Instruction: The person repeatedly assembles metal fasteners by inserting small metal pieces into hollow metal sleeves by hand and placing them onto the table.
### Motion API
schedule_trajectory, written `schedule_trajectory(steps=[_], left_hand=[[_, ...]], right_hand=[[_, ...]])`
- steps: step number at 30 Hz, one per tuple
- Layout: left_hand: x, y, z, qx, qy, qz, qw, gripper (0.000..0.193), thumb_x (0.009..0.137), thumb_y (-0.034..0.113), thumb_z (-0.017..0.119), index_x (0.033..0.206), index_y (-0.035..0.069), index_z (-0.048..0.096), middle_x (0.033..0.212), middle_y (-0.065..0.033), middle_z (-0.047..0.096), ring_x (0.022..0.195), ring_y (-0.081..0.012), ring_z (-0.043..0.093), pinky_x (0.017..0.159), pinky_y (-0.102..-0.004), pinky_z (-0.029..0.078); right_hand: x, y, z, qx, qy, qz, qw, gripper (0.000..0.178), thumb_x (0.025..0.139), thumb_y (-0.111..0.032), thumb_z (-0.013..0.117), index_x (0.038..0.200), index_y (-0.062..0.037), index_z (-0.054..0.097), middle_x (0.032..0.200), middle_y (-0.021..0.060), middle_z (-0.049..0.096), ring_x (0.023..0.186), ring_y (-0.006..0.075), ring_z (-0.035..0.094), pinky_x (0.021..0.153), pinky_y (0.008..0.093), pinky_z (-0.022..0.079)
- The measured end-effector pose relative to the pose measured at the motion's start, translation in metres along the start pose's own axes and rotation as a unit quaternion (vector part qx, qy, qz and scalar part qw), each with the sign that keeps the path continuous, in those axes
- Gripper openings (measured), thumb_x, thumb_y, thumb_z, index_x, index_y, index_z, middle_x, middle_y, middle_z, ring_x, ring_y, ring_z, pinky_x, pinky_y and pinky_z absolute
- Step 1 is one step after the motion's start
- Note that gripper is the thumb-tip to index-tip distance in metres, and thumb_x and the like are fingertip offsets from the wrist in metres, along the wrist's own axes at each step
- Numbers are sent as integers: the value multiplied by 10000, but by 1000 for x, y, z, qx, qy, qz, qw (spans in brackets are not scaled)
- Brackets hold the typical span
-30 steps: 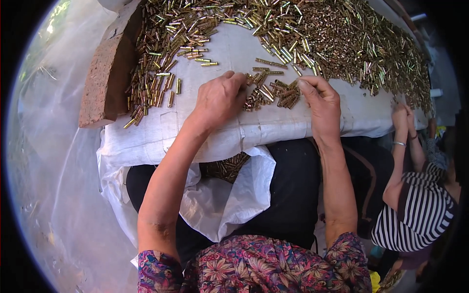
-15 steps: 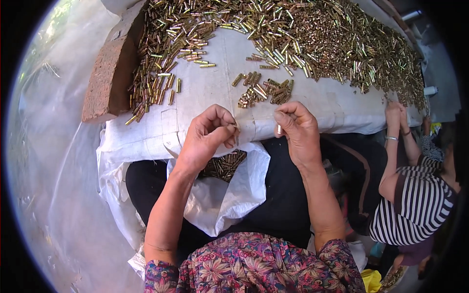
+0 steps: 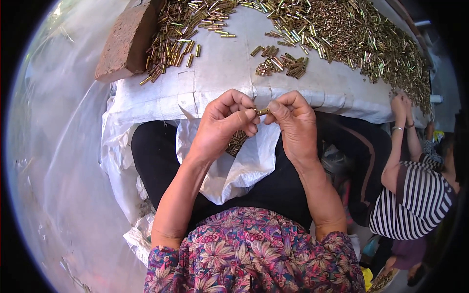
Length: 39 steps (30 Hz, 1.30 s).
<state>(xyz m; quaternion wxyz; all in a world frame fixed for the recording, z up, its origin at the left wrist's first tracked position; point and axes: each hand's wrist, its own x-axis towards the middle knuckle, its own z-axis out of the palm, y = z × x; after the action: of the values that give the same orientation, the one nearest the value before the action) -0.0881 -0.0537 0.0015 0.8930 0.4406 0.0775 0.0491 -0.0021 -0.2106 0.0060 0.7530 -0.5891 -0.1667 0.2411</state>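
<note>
My left hand (image 3: 222, 123) and my right hand (image 3: 296, 126) meet in front of the covered table, fingertips pinched. Between them is a small brass-coloured metal tube (image 3: 263, 112), its right end in my right fingers. At its left end my left thumb and fingers close on a small piece, mostly hidden, that touches or joins the tube. Below, a white sack (image 3: 246, 171) on my lap holds many similar metal pieces (image 3: 236, 142). Just beyond my hands, a small group of tubes (image 3: 294, 67) lies on the white cloth (image 3: 220, 63).
A large heap of brass-coloured tubes (image 3: 351, 39) spreads over the far right of the table, with another pile (image 3: 178, 34) at left. A brick (image 3: 124, 44) edges the left side. At right, a person in a striped top (image 3: 415, 195) reaches to the heap.
My hands have come together, bringing the tube in my right fingers against what my left fingers hold. The view has shifted, so the table sits higher in the picture.
</note>
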Motion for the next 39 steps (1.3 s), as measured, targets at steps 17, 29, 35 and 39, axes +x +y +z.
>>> schedule_trajectory(steps=[17, 29, 35, 39], left_hand=[[-3, 10, 5, 115, 34, -35, 992, 67, 888, 44, 587, 915, -14, 567, 792, -39, 612, 700, -100, 606, 662, -245, 510], [-5, -4, -2, 66, 4, -18, 998, 82, 895, 59, 630, 929, 1, 585, 821, -33, 623, 714, -87, 604, 669, -229, 506], [-2, -8, 0, 12, 9, -19, 1000, 84, 902, 68, 627, 912, -1, 582, 748, -30, 624, 662, -88, 601, 637, -228, 509], [-3, -5, -1, 20, 10, -18, 1000, 69, 905, 58, 616, 902, -3, 581, 744, -29, 621, 667, -89, 602, 634, -230, 508]], right_hand=[[-6, -10, -6, 69, 0, 91, 993, 70, 938, -108, 603, 929, -43, 579, 918, 77, 660, 759, 136, 620, 732, 268, 499], [-7, 8, -6, 139, -12, 100, 985, 52, 929, -87, 607, 943, -43, 583, 836, 33, 622, 685, 108, 587, 656, 257, 501], [-6, 6, -9, 140, -25, 103, 984, 75, 941, -100, 597, 934, -34, 563, 783, 60, 629, 655, 132, 603, 670, 293, 527], [-6, 11, -8, 197, -43, 132, 971, 85, 950, -127, 588, 917, -55, 555, 794, 50, 615, 649, 128, 597, 663, 298, 524]])
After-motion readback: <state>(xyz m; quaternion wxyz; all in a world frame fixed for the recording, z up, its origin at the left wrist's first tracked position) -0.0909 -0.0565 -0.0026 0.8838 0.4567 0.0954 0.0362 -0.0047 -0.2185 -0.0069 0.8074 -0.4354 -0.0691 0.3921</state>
